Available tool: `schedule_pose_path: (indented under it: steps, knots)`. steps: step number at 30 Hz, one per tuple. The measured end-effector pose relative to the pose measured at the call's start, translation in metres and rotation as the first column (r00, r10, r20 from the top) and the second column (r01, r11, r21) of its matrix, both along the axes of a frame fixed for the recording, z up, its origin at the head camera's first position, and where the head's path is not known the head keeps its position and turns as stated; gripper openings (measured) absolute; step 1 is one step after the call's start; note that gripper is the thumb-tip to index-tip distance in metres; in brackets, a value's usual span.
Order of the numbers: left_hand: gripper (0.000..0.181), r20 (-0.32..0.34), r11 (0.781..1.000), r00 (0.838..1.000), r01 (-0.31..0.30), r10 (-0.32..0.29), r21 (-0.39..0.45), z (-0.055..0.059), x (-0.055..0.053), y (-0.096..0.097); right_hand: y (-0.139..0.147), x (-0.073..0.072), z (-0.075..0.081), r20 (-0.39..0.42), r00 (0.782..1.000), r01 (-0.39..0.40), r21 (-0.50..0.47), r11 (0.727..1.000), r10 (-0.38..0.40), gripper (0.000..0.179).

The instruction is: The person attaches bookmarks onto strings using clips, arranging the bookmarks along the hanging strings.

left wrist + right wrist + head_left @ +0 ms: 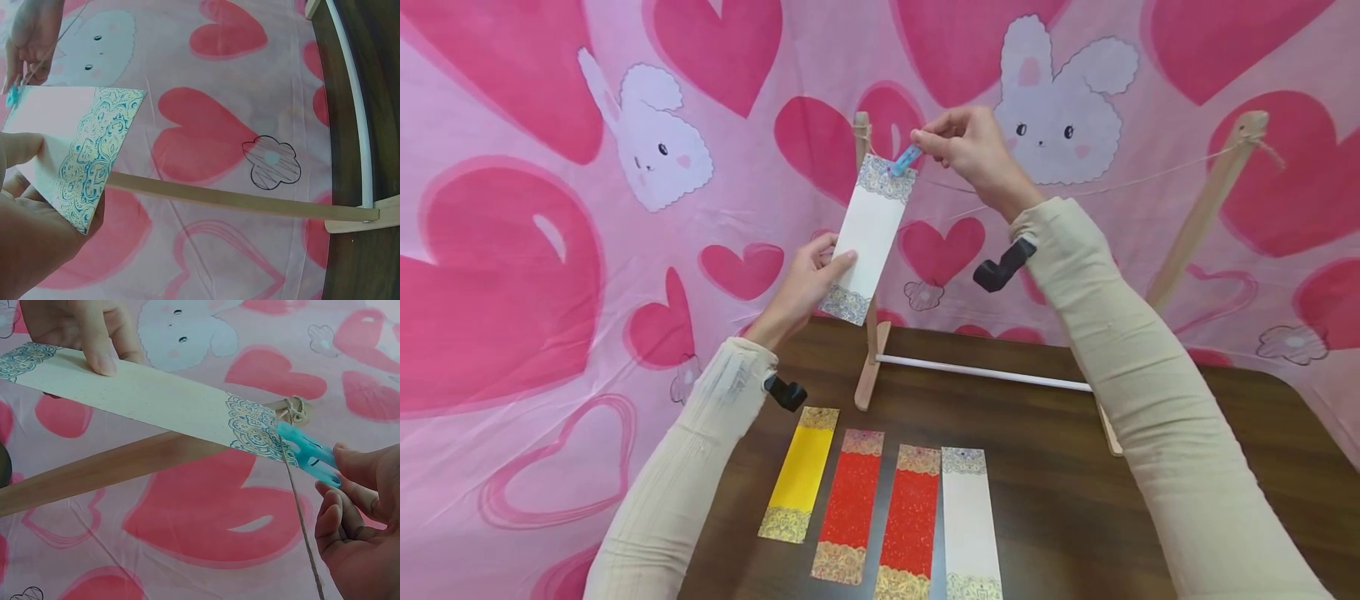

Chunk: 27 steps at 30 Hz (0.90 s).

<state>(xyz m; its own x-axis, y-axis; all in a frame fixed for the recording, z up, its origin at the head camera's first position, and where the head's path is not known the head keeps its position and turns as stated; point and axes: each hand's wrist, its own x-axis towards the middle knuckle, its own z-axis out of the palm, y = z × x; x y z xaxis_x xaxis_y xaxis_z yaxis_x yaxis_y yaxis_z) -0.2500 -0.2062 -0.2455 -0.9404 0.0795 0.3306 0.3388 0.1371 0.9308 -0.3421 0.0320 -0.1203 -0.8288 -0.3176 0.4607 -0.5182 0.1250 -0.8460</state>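
Note:
A white paper strip with blue lace-patterned ends (871, 229) hangs tilted at the left end of a thin string (300, 519). My left hand (805, 283) pinches its lower part, thumb in front and fingers behind. Up at the strip's top edge, my right hand (973, 154) pinches the handles of a light blue clothespin (309, 453). The clothespin's nose sits over the paper's patterned end, where the string passes. In the left wrist view the patterned lower end (94, 150) sticks out beyond the left thumb.
Wooden posts (1206, 208) hold the string, with a white rod (985, 372) joining their feet. On the dark table (1037, 475) lie a yellow strip (800, 473), two red strips (850, 504) and another white strip (972, 521). Behind hangs a pink heart-patterned cloth (737, 142).

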Motion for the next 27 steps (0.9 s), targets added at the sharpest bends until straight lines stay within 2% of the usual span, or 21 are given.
schedule_pose_path:
  steps: [4,11,14,16,19,21,22,24,27]
  knots:
    - [0.031,-0.006,1.0,1.0,-0.001,0.001,0.002,0.0,0.0,0.001,0.002,-0.001,-0.001,0.006,1.0,-0.005,0.012,1.0,0.005,0.022]
    - [0.029,-0.01,1.0,1.0,0.003,-0.003,0.007,-0.003,0.002,0.0,0.005,0.003,-0.006,0.047,0.999,0.016,0.122,0.992,-0.022,0.038]
    - [0.028,-0.007,1.0,1.0,0.013,-0.012,0.017,-0.008,0.002,-0.002,0.012,0.011,-0.01,-0.024,0.998,0.065,0.19,0.98,-0.062,0.046]
    - [0.028,0.006,1.0,1.0,0.011,-0.011,0.02,-0.013,0.003,-0.003,0.019,0.02,-0.016,-0.123,0.987,0.125,0.197,0.972,-0.102,0.046]
    - [0.031,0.036,1.0,0.999,-0.02,0.021,-0.015,-0.02,0.006,-0.005,0.034,0.04,-0.031,-0.29,0.943,0.209,0.139,0.968,-0.161,0.039]
    - [0.035,0.058,0.999,0.997,-0.039,0.041,-0.036,-0.025,0.009,-0.008,0.046,0.055,-0.044,-0.377,0.911,0.214,0.08,0.973,-0.169,0.032]
    - [0.038,0.062,0.998,0.997,-0.047,0.05,-0.05,-0.027,0.011,-0.009,0.053,0.062,-0.051,-0.405,0.899,0.213,0.068,0.975,-0.168,0.028]
    - [0.044,0.068,0.997,0.996,-0.057,0.061,-0.059,-0.032,0.015,-0.012,0.066,0.075,-0.067,-0.426,0.89,0.213,0.072,0.974,-0.163,0.024]
    - [0.048,0.063,0.994,0.996,-0.064,0.069,-0.086,-0.042,0.022,-0.017,0.087,0.089,-0.093,-0.42,0.891,0.241,0.119,0.963,-0.171,0.022]
